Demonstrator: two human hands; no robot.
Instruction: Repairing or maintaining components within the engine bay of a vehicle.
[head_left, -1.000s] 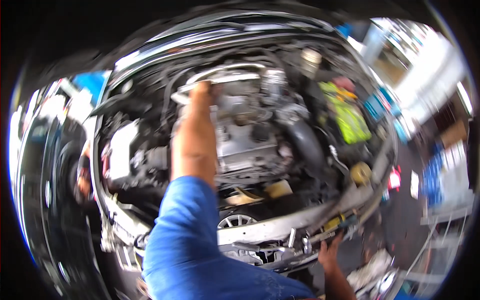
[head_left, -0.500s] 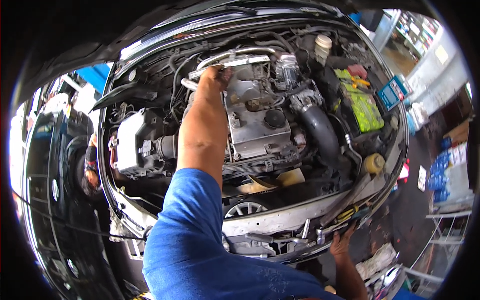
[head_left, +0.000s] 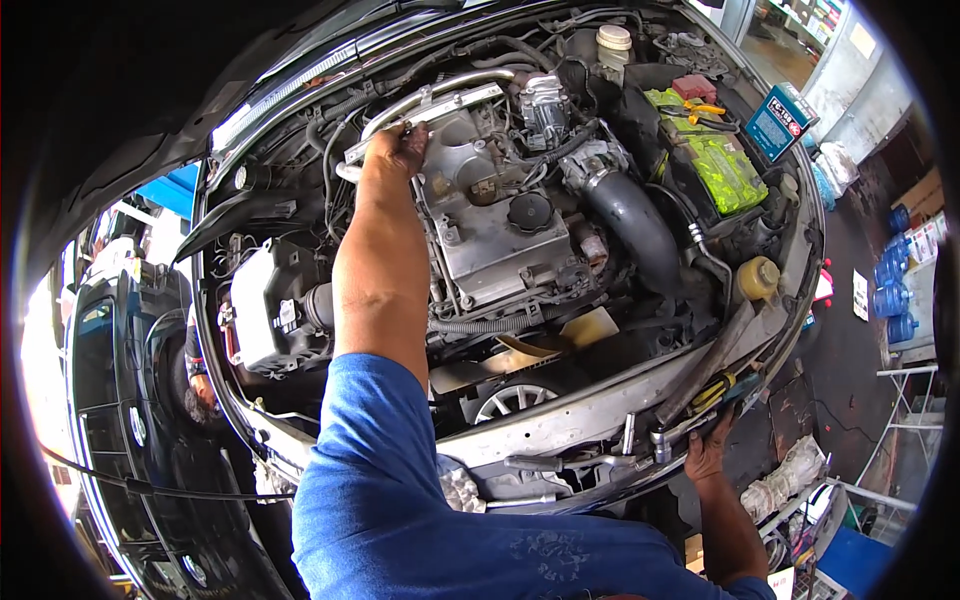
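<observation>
My left arm stretches far over the engine (head_left: 500,260). My left hand (head_left: 395,148) is at the left end of a silvery metal rail (head_left: 440,112) on the engine's back part, its fingers curled in; what they grip is hidden. Close by lies the metal valve cover, with a round black oil cap (head_left: 530,211). My right hand (head_left: 708,455) leans on the front edge of the car, fingers stretched and apart. Beside it are a chrome socket (head_left: 660,445) and yellow-handled tools (head_left: 712,393). A ratchet wrench (head_left: 580,462) lies farther left along the front panel (head_left: 540,428).
A battery with a bright green cover (head_left: 715,170) sits at the right, a blue box (head_left: 780,123) beside it. A thick black hose (head_left: 640,235) curves down near the engine. Another dark vehicle (head_left: 130,400) stands left, where a person's hand (head_left: 200,390) shows. Blue water bottles (head_left: 893,295) are at the right.
The view has shifted and tilted, so the engine bay sits farther left and rotated. My left hand is still at the rail, and my right hand still leans on the front edge.
</observation>
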